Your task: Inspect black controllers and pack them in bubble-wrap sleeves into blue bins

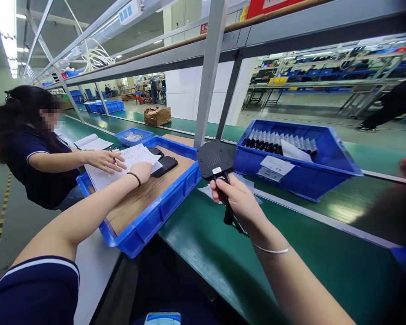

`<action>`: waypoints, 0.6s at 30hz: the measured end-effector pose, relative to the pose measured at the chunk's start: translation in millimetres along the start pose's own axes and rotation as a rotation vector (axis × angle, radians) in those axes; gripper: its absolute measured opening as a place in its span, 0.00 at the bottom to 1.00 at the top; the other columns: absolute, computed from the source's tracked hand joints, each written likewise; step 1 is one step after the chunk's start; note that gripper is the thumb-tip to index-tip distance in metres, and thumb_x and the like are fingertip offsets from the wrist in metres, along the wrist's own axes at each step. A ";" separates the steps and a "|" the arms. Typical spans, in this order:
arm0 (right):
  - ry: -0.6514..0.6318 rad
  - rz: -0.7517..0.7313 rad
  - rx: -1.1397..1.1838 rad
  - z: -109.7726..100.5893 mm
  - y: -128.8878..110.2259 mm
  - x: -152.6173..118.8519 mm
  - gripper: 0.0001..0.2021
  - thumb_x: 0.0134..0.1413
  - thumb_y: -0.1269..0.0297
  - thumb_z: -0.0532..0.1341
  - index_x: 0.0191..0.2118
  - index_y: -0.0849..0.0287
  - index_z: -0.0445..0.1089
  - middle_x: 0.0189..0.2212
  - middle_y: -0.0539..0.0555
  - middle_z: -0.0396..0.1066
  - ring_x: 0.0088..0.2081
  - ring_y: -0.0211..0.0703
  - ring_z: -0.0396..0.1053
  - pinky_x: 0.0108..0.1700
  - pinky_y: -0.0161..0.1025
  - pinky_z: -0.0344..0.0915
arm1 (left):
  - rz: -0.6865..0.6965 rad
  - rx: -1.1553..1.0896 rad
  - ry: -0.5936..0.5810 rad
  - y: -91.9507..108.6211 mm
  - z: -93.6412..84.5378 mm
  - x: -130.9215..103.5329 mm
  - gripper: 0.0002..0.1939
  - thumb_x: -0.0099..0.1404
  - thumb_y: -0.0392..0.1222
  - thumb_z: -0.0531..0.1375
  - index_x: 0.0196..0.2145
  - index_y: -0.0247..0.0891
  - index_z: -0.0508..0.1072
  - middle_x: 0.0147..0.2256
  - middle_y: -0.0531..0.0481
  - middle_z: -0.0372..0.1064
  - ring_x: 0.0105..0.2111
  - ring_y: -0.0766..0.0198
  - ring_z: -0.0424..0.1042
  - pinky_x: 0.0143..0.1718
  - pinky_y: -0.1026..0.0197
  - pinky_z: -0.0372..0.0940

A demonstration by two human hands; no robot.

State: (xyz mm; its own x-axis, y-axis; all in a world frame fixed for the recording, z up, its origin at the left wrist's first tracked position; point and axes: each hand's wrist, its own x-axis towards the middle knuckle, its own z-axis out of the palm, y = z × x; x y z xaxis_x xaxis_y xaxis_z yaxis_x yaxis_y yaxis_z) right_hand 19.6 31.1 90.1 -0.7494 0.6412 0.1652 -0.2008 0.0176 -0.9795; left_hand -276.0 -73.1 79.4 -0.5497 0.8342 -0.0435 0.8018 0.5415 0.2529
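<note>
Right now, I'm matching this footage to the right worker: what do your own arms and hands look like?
Left hand: bare, with a dark beaded bracelet and a short navy sleeve with white trim at its hem. Right hand: bare, with a thin silvery bangle; its sleeve is out of view.

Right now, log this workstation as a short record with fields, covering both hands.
right hand: closed around the cable end of a flat black device, holding it up
left hand: at the edge of the written sheets; fingertips hidden, grip unclear
co-worker's hand: on the same sheets
blue tray: brown board inside; black items beside the sheets
blue bin: row of wrapped black items; paper label on its near side
work surface: green bench
</note>
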 end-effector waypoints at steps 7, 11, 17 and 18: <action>-0.038 0.053 0.078 10.9 2.6 14.1 0.16 0.48 0.58 0.63 0.40 0.58 0.62 0.31 0.50 0.68 0.18 0.28 0.56 0.17 0.30 0.51 | -0.077 0.221 0.061 -46.1 -50.4 24.7 0.34 0.59 0.60 0.55 0.53 0.30 0.68 0.53 0.31 0.65 0.54 0.42 0.63 0.54 0.50 0.56; -0.048 0.059 0.161 11.4 6.7 8.7 0.16 0.48 0.59 0.64 0.41 0.57 0.61 0.33 0.49 0.67 0.18 0.26 0.49 0.16 0.27 0.43 | -0.181 0.290 0.116 -87.1 -67.7 39.6 0.44 0.57 0.60 0.57 0.62 0.27 0.52 0.60 0.26 0.54 0.59 0.40 0.56 0.55 0.48 0.54; -0.063 0.064 0.175 8.9 6.0 -0.7 0.15 0.49 0.58 0.64 0.41 0.57 0.62 0.32 0.49 0.67 0.18 0.26 0.49 0.16 0.27 0.42 | -0.249 0.309 0.040 -102.4 -49.3 49.8 0.47 0.52 0.66 0.58 0.59 0.28 0.56 0.54 0.26 0.62 0.53 0.41 0.64 0.51 0.48 0.59; -0.062 0.065 0.176 8.3 6.1 -1.9 0.15 0.49 0.59 0.64 0.40 0.57 0.62 0.32 0.49 0.67 0.18 0.25 0.49 0.16 0.27 0.43 | -0.245 0.311 0.032 -103.3 -47.8 50.5 0.46 0.51 0.66 0.59 0.58 0.28 0.58 0.54 0.27 0.63 0.53 0.42 0.65 0.50 0.49 0.59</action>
State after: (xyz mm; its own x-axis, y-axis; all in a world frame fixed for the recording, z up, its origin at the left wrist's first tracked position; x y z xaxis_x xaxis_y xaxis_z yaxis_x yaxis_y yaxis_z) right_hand 14.6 23.6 84.9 -0.8008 0.5880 0.1141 -0.2534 -0.1600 -0.9540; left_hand -397.7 -91.9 97.3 -0.7366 0.6754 -0.0352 0.6761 0.7338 -0.0667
